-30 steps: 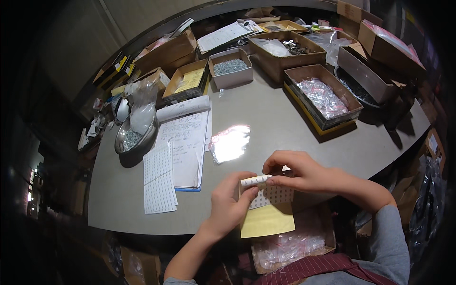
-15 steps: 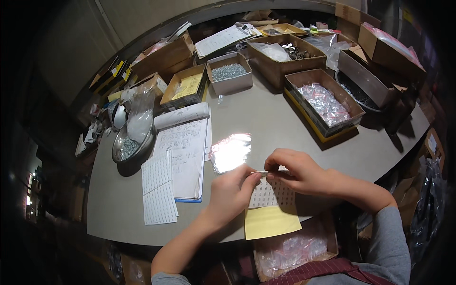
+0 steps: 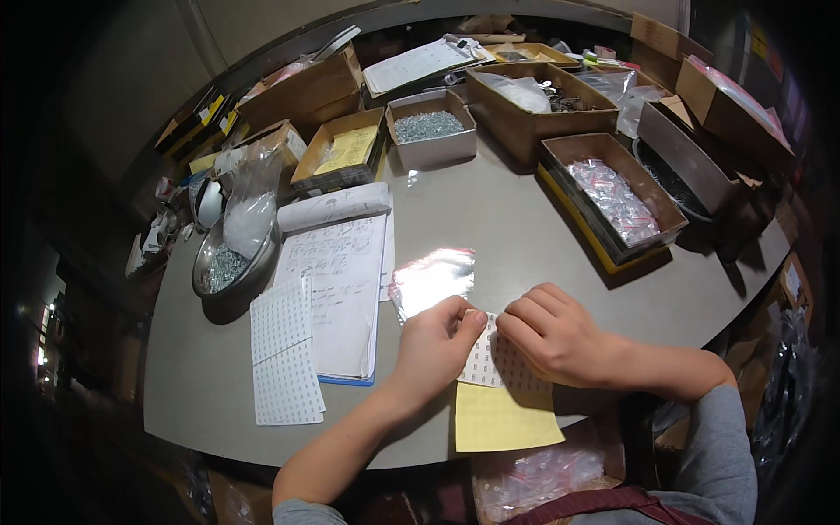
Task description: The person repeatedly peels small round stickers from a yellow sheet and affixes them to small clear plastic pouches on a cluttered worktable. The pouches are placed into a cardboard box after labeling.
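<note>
A white sheet of small printed stickers (image 3: 486,371) with a yellow backing part (image 3: 507,422) hangs over the table's near edge. My left hand (image 3: 435,348) pinches its top edge between thumb and fingers. At the same top edge is my right hand (image 3: 560,339), closed with its knuckles up; its fingertips are hidden behind the hand, so what they hold there cannot be made out. Just beyond my hands lies a shiny clear plastic bag (image 3: 436,276), flat on the table.
Left of my hands are white sticker sheets (image 3: 284,363) beside a clipboard with handwritten pages (image 3: 337,289). A metal bowl of small hardware (image 3: 223,267) stands farther left. Boxes line the back, one with screws (image 3: 429,127). A box of small filled bags (image 3: 617,201) is at right.
My right hand has turned over the sheet's top edge, so its knuckles now face up and the fingertips are hidden. My left hand keeps its pinch. The whole view has shifted slightly.
</note>
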The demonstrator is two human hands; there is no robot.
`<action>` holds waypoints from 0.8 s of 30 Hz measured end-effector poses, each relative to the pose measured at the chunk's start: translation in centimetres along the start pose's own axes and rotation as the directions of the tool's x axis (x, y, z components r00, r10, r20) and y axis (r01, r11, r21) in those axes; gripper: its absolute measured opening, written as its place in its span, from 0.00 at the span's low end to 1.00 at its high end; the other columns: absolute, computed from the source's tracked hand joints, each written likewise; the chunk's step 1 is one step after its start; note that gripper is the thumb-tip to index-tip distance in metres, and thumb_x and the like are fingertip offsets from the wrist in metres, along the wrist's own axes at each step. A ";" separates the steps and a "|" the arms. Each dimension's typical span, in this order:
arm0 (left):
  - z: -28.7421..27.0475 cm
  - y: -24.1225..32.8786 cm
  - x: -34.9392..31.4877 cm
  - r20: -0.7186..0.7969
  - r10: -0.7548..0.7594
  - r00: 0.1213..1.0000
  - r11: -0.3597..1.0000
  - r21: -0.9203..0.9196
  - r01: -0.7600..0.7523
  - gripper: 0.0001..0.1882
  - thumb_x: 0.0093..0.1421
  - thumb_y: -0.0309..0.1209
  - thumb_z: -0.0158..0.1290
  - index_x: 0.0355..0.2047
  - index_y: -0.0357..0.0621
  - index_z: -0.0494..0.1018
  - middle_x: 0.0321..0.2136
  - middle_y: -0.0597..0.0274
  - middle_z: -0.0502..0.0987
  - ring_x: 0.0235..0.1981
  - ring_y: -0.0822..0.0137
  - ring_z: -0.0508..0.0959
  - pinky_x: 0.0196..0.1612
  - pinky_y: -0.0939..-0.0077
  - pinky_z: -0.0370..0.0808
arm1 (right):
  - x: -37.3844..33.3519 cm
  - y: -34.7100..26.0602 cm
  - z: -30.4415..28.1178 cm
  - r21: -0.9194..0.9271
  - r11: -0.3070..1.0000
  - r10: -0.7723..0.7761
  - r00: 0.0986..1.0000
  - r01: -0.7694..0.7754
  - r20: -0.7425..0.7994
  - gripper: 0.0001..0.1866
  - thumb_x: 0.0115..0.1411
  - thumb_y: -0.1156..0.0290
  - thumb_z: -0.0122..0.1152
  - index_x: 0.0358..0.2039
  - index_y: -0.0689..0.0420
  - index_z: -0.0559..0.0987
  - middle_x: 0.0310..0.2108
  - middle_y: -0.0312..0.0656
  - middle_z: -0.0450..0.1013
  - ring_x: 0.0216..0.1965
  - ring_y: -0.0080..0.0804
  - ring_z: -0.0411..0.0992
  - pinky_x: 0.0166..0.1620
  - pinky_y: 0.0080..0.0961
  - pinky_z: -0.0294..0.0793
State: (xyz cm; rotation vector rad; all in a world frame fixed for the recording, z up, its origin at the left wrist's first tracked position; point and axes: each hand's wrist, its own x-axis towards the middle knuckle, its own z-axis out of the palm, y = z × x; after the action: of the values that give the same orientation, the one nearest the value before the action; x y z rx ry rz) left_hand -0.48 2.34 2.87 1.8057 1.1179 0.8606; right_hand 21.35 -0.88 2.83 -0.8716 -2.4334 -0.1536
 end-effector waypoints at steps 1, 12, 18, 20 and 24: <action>-0.1 -0.1 -0.1 -0.017 0.005 1.000 1.000 -0.008 -0.005 0.13 0.67 0.33 0.57 0.31 0.34 0.75 0.21 0.60 0.75 0.26 0.73 0.74 0.30 0.71 0.72 | 0.1 -0.1 -0.3 0.026 1.000 -0.007 1.000 0.007 0.030 0.13 0.43 0.78 0.64 0.33 0.61 0.75 0.35 0.49 0.69 0.38 0.50 0.70 0.43 0.41 0.73; 0.6 -4.2 0.4 0.236 0.519 0.822 0.638 0.533 -0.556 0.09 0.62 0.26 0.56 0.39 0.32 0.74 0.49 0.39 0.78 0.59 0.42 0.73 0.65 0.50 0.64 | 6.8 8.5 1.0 0.456 0.583 0.454 0.735 -0.672 0.503 0.10 0.65 0.68 0.62 0.40 0.63 0.79 0.29 0.35 0.76 0.30 0.18 0.71 0.34 0.21 0.71; 0.9 -4.2 -0.1 0.184 0.537 0.823 0.687 0.470 -0.554 0.10 0.62 0.26 0.56 0.41 0.32 0.73 0.50 0.38 0.78 0.60 0.43 0.73 0.66 0.51 0.63 | 7.0 8.7 3.8 0.324 0.788 0.361 0.819 -0.524 0.447 0.14 0.59 0.67 0.64 0.39 0.66 0.81 0.28 0.51 0.78 0.29 0.43 0.77 0.36 0.35 0.75; 1.0 -4.4 -0.1 0.180 0.544 0.819 0.680 0.477 -0.556 0.10 0.62 0.26 0.56 0.41 0.31 0.73 0.52 0.38 0.78 0.60 0.43 0.73 0.66 0.51 0.63 | 6.6 8.7 4.3 0.207 0.856 0.366 0.837 -0.474 0.406 0.16 0.59 0.64 0.67 0.37 0.66 0.81 0.29 0.53 0.79 0.31 0.49 0.78 0.37 0.38 0.75; 1.4 -4.4 0.1 0.068 0.610 0.789 0.669 0.489 -0.559 0.10 0.56 0.23 0.54 0.39 0.35 0.79 0.49 0.42 0.78 0.56 0.41 0.74 0.63 0.48 0.66 | 6.4 9.5 2.1 -0.062 0.860 0.467 0.733 -0.506 0.494 0.21 0.58 0.56 0.71 0.35 0.65 0.82 0.30 0.55 0.79 0.35 0.57 0.78 0.38 0.43 0.76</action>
State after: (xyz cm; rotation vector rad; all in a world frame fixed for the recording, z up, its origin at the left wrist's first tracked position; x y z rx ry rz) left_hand -0.82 3.18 -1.62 2.6666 0.8509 1.1150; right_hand 22.10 10.72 3.76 -1.6489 -2.5211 0.4123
